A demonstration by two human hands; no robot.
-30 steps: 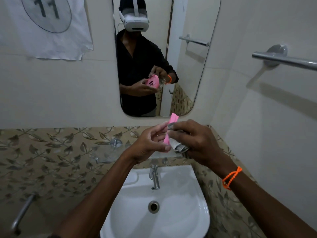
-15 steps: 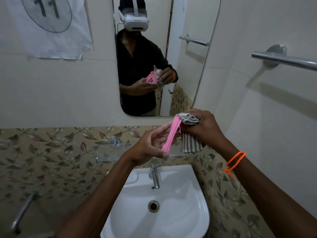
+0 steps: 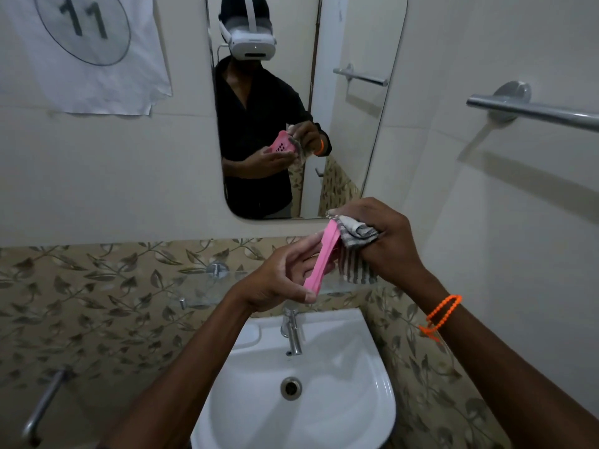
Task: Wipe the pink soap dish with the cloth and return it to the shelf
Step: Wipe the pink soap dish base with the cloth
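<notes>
My left hand (image 3: 278,280) grips the pink soap dish (image 3: 322,257) by its lower end and holds it edge-on, tilted up to the right, above the sink. My right hand (image 3: 385,241) is closed on a bunched grey striped cloth (image 3: 355,251) and presses it against the dish's upper right side. Part of the cloth hangs below my fingers. The glass shelf (image 3: 201,291) runs along the patterned tiles just behind and below both hands. The mirror (image 3: 343,131) reflects the dish's perforated face.
A white sink (image 3: 340,400) with a chrome tap (image 3: 293,332) lies directly under my hands. A towel bar (image 3: 531,110) juts from the right wall. A paper sheet marked 11 (image 3: 84,47) hangs upper left. A metal pipe (image 3: 42,406) sits at lower left.
My right hand with the cloth has slid from the dish's middle up to its top end, letting the cloth unfold and hang. My left hand keeps the dish nearly still.
</notes>
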